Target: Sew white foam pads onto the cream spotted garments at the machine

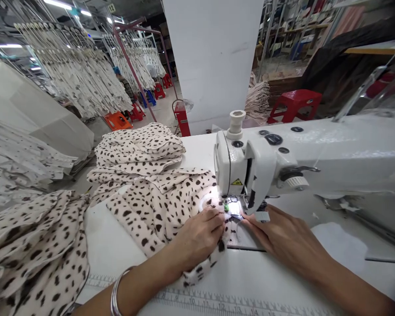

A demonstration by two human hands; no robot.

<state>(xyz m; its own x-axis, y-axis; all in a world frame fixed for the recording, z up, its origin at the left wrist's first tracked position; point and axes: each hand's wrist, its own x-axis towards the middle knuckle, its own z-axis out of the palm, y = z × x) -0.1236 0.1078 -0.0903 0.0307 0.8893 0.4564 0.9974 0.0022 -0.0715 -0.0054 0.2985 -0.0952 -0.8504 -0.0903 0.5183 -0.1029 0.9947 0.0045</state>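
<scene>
My left hand (202, 232), a metal bangle on its wrist, is closed on the edge of a pale fabric piece with dark spots (164, 206). Its fingertips press the cloth down just left of the needle area of a white sewing machine (246, 171). On the other side of the lit presser foot (228, 206), my right hand (279, 232) has its thumb and fingers drawn together. What those fingertips grip is too small to make out. A small whitish patch (262, 216) shows by the right fingers. The machine head partly hides that hand.
Folded spotted cloth (138, 149) is piled behind the work, and more spotted cloth (36, 250) hangs at the left. A ruler strip (197, 303) runs along the table's front. Beyond stand a white pillar (213, 61), a red stool (296, 105) and racks of hanging garments (79, 74).
</scene>
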